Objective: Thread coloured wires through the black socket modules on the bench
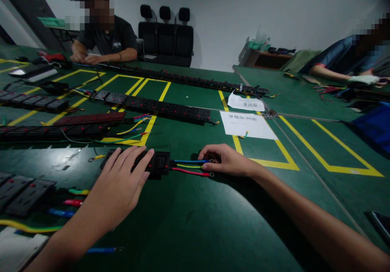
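Note:
A short black socket strip [162, 163] lies on the green table in front of me. My left hand [122, 176] rests flat across its top, fingers stretched out, covering much of it. From its right end come blue wires [187, 162], a yellow-green wire [189, 166] and a red wire [190, 171]. With thumb and forefinger, my right hand [227, 161] pinches the yellow-green wire near its end. The blue wires' ends lie close to those fingers, partly hidden. The red wire's ring terminal [212, 175] sticks out below, apart from the thumb.
Longer socket strips [152, 106] lie farther back and to the left, their wires loose. Paper sheets [248, 125] lie beyond my right hand. More sockets [30, 196] stand near my left forearm. One person [106, 40] sits across; another person's gloved hand [364, 79] is at far right.

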A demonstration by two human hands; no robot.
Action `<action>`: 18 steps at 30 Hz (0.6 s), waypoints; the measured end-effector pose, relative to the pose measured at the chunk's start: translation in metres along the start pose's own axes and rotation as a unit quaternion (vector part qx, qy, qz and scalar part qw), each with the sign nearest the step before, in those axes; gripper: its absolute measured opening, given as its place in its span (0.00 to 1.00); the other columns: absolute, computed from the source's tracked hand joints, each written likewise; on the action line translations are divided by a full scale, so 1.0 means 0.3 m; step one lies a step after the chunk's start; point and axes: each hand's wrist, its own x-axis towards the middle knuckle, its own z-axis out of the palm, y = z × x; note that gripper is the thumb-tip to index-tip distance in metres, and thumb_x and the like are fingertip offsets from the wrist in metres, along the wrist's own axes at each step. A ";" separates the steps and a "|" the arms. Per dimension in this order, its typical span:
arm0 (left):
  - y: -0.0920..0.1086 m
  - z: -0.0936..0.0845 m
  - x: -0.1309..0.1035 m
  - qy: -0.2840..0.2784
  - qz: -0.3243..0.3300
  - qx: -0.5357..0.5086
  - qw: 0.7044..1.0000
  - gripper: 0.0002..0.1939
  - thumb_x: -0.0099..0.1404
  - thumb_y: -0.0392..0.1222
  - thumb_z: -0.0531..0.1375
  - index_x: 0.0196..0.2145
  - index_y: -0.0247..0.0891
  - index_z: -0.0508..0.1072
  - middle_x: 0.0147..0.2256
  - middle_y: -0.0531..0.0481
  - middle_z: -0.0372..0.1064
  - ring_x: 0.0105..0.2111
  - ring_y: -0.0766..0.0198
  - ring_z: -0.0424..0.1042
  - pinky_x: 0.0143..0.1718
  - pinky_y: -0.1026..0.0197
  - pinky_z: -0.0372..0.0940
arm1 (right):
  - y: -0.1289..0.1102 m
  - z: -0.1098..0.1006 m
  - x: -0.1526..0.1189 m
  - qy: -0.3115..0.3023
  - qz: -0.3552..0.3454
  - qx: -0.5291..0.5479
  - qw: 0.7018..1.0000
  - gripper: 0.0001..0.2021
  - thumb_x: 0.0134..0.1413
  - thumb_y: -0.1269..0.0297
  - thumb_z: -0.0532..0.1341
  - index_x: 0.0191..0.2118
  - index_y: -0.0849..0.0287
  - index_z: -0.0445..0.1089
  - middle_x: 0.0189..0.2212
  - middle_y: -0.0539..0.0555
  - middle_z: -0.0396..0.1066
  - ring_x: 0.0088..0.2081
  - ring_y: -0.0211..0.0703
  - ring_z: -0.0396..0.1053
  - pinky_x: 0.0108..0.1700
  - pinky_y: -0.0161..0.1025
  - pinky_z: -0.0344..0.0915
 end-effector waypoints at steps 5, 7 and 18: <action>0.016 0.001 0.000 0.005 0.001 0.019 1.000 0.25 0.74 0.39 0.48 0.65 0.29 0.64 0.59 0.29 0.66 0.60 0.36 0.65 0.61 0.29 0.59 | -0.010 0.003 0.005 0.020 -0.023 -0.089 0.996 0.11 0.60 0.59 0.66 0.46 0.56 0.77 0.38 0.53 0.75 0.34 0.40 0.69 0.36 0.37 0.61; 0.015 0.001 0.000 0.005 0.002 0.014 1.000 0.25 0.74 0.40 0.48 0.65 0.30 0.64 0.59 0.29 0.66 0.60 0.37 0.65 0.61 0.30 0.59 | -0.009 0.004 0.005 0.019 -0.028 -0.091 0.995 0.11 0.60 0.58 0.65 0.46 0.56 0.77 0.38 0.53 0.76 0.34 0.40 0.69 0.36 0.37 0.61; 0.007 0.001 0.001 -0.004 -0.001 0.006 1.000 0.25 0.75 0.41 0.48 0.65 0.30 0.64 0.59 0.30 0.66 0.60 0.37 0.65 0.60 0.29 0.60 | -0.002 0.009 0.007 0.039 -0.014 -0.073 0.996 0.10 0.61 0.59 0.66 0.44 0.57 0.77 0.36 0.53 0.76 0.33 0.39 0.69 0.35 0.37 0.61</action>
